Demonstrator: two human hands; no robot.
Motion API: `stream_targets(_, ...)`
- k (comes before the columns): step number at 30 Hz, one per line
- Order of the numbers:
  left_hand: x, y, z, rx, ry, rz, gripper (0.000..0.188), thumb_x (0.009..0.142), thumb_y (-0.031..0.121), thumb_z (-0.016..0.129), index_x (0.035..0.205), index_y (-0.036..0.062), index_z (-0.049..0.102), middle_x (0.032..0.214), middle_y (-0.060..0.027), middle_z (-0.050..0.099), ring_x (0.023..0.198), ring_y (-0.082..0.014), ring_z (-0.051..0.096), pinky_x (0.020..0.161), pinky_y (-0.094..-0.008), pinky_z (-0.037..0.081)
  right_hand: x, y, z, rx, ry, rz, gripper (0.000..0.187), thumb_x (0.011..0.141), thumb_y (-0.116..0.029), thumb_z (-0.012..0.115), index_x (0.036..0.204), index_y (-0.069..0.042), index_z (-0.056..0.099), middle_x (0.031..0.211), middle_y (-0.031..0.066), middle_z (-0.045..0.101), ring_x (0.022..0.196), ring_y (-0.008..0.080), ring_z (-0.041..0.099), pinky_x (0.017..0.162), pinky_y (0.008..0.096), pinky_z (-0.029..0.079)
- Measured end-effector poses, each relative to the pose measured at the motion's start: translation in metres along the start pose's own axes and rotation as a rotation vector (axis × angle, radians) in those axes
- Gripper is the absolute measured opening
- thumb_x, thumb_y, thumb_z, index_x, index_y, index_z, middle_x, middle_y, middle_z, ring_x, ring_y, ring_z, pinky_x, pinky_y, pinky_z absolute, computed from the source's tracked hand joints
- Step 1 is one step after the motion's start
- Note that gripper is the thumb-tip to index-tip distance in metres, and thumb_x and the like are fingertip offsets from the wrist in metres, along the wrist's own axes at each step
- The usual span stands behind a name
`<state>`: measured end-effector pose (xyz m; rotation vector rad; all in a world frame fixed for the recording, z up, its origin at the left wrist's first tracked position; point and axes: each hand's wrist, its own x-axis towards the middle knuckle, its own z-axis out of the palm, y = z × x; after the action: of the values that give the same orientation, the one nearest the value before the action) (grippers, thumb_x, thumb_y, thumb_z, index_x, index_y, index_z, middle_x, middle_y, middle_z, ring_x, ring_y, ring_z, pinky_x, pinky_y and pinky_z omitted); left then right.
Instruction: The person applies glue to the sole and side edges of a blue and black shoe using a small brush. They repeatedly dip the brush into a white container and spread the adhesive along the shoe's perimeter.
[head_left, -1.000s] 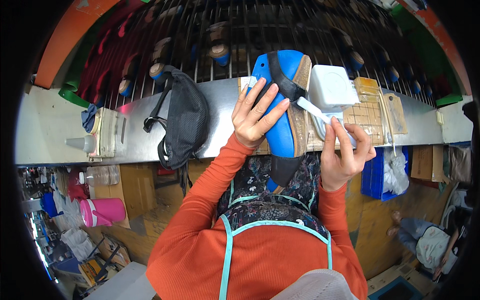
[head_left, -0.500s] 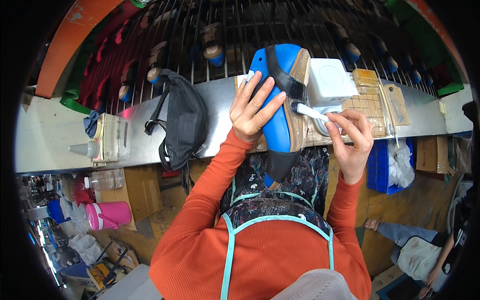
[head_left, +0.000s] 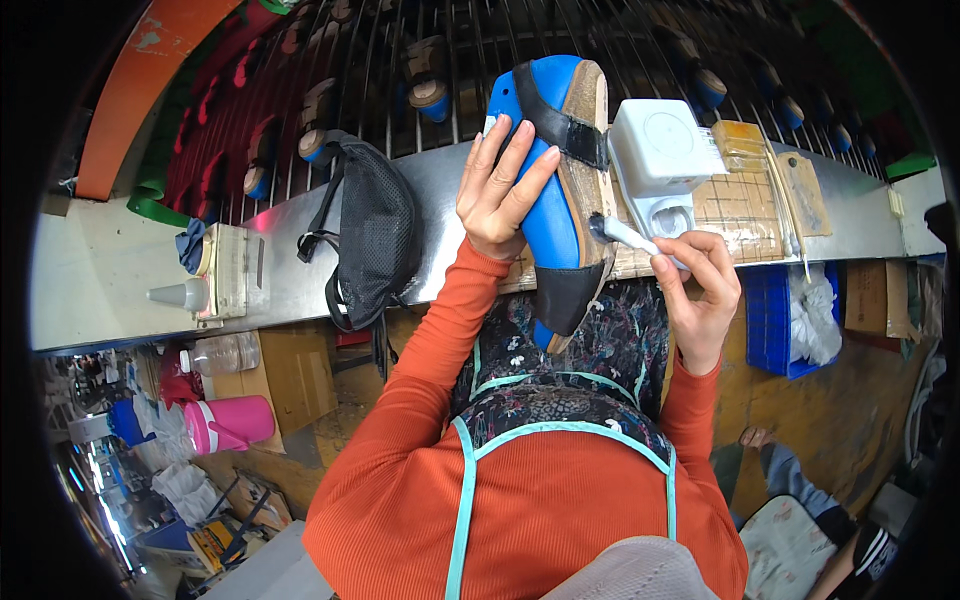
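1. While the left hand (head_left: 497, 195) steadies it, a blue, elongated shoe form with black straps and a brown, cork-like sole edge (head_left: 550, 220) lies slantwise at the near edge of a grey metal bench (head_left: 450, 185). Its lower end projects over the wearer's dark patterned apron (head_left: 620, 330); whether bench or lap bears its weight, cannot tell.
2. Left fingers: extended, slightly spread, grasping across the form's blue side. Thumb hidden.
3. Right hand (head_left: 697, 285): thumb and fingertips pinch the handle of a slim white brush (head_left: 632, 238). Its dark tip touches the sole edge, below the upper black strap.
4. Just right of the form: a boxy white plastic container (head_left: 660, 145) above a rounded white cup with an opening (head_left: 668, 216). Right hand near the cup.
5. Beyond the container, a yellowish translucent block (head_left: 740, 147) by a brown, grid-lined panel (head_left: 740, 215).
6. Left of the left hand, well apart from the form: a black mesh bag with straps (head_left: 375, 230), partly over the bench edge.
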<state>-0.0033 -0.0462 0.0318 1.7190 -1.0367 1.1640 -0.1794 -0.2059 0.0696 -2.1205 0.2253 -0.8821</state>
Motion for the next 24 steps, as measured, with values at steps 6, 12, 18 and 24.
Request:
stream_targets(6, -0.003, -0.002, 0.003, -0.005, 0.038, -0.045, 0.034, 0.079, 0.015, 0.067, 0.113, 0.0170, 0.070, 0.125, -0.0138, 0.063, 0.119, -0.0365, 0.058, 0.097, -0.0498, 0.046, -0.016, -0.005, 0.005, -0.009, 0.035, 0.016, 0.017, 0.076, -0.010, 0.077, 0.093, -0.009, 0.075, 0.085, 0.0020, 0.062, 0.062, 0.0123, 0.047, 0.068, 0.0273, 0.037)
stream_targets(12, -0.002, -0.002, 0.003, -0.006, 0.083, -0.105, 0.034, 0.078, 0.015, 0.069, 0.112, 0.0165, 0.071, 0.125, -0.0142, 0.063, 0.119, -0.0351, 0.058, 0.098, -0.0484, 0.046, -0.021, -0.009, 0.009, -0.078, 0.081, -0.126, 0.018, 0.076, -0.007, 0.077, 0.093, -0.006, 0.074, 0.088, 0.0032, 0.061, 0.065, 0.0106, 0.049, 0.067, 0.0266, 0.039)
stream_targets(18, -0.003, 0.000, 0.002, 0.074, 0.106, -0.115, 0.036, 0.081, 0.016, 0.068, 0.116, 0.0157, 0.068, 0.128, -0.0149, 0.061, 0.121, -0.0359, 0.057, 0.101, -0.0511, 0.042, -0.009, -0.006, 0.017, 0.132, 0.130, 0.031, 0.016, 0.079, -0.002, 0.074, 0.095, 0.000, 0.073, 0.091, 0.0045, 0.059, 0.072, 0.0091, 0.053, 0.060, 0.0214, 0.043)
stream_targets(24, -0.006, 0.000, 0.006, -0.024, 0.172, -0.205, 0.039, 0.081, 0.019, 0.068, 0.119, 0.0132, 0.066, 0.132, -0.0189, 0.057, 0.124, -0.0378, 0.054, 0.103, -0.0522, 0.040, -0.005, -0.005, 0.014, 0.434, 0.039, 0.081, 0.014, 0.082, -0.002, 0.072, 0.095, 0.001, 0.072, 0.092, 0.0062, 0.058, 0.081, 0.0114, 0.054, 0.066, 0.0217, 0.044)
